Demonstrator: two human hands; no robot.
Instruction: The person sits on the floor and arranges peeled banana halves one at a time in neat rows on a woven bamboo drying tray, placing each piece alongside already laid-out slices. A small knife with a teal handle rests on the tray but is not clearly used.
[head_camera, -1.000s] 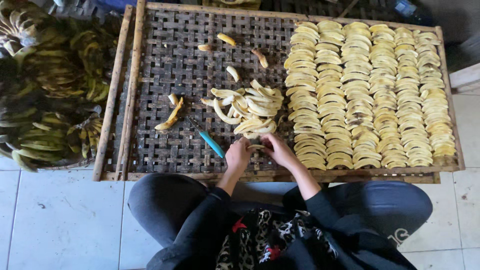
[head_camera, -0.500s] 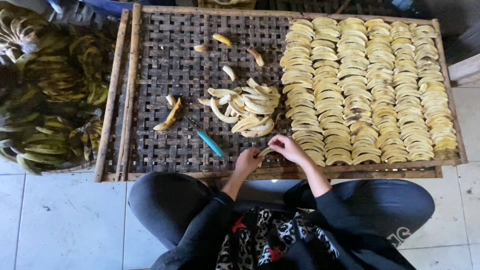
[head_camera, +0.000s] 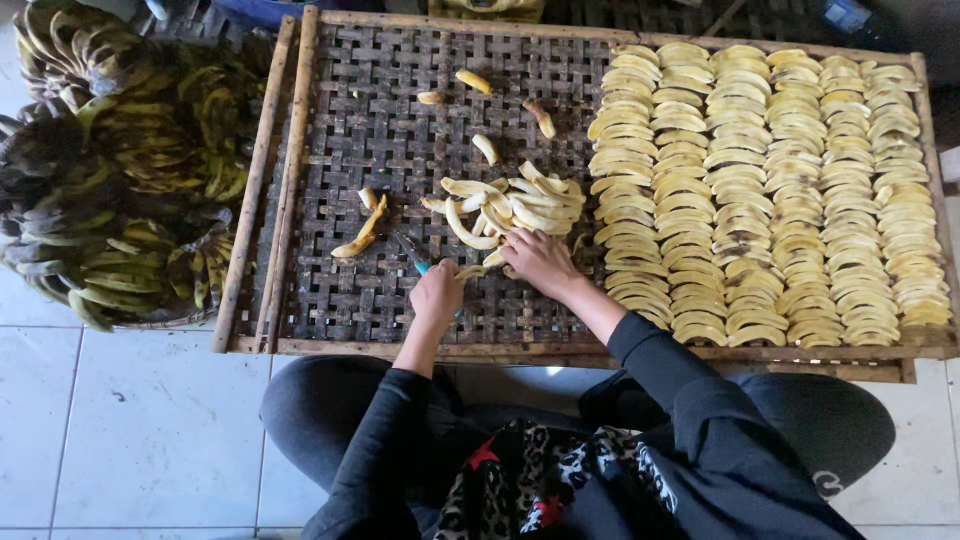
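My left hand lies curled over the teal handle of a knife on the woven drying tray; its dark blade sticks out up-left. My right hand reaches into the near edge of a pile of peeled bananas, with its fingers around one pale banana that lies between my two hands. To the right, flat banana slices cover the tray in several overlapping rows.
Loose peeled pieces and a peel lie scattered on the tray's left half. Bunches of unpeeled green-yellow bananas are heaped left of the tray. Pale floor tiles and my dark-clothed knees are below.
My hands were together at the tray's near edge beside the slice rows. The left has moved left onto the knife, and the right has moved up to the pile.
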